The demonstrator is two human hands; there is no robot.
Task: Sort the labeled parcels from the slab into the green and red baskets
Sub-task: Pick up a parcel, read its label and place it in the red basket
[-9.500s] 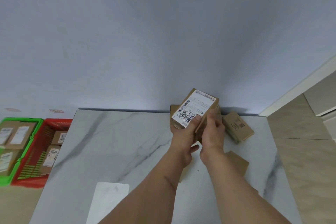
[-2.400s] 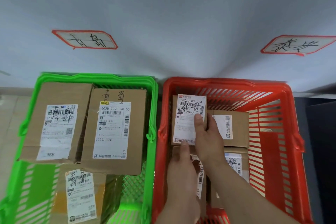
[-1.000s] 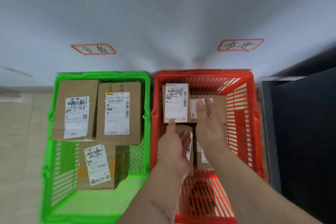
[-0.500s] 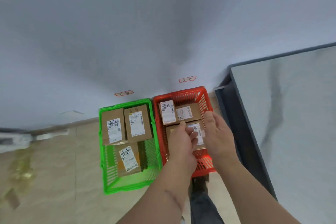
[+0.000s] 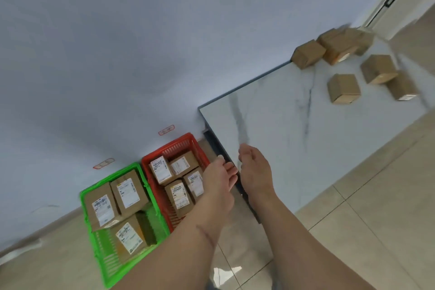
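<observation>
Beside the bench (image 5: 270,125), both hands (image 5: 237,172) hang empty, fingers relaxed. Next, one parcel (image 5: 344,88) should be lifted and its label read before a basket (image 5: 174,146) is chosen.

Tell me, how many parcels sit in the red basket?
4 in the red basket: two at the back, two nearer. More may be hidden beneath.

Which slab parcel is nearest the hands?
The front parcel, standing alone on the slab; the others sit farther back or right. Both hands empty.
</observation>
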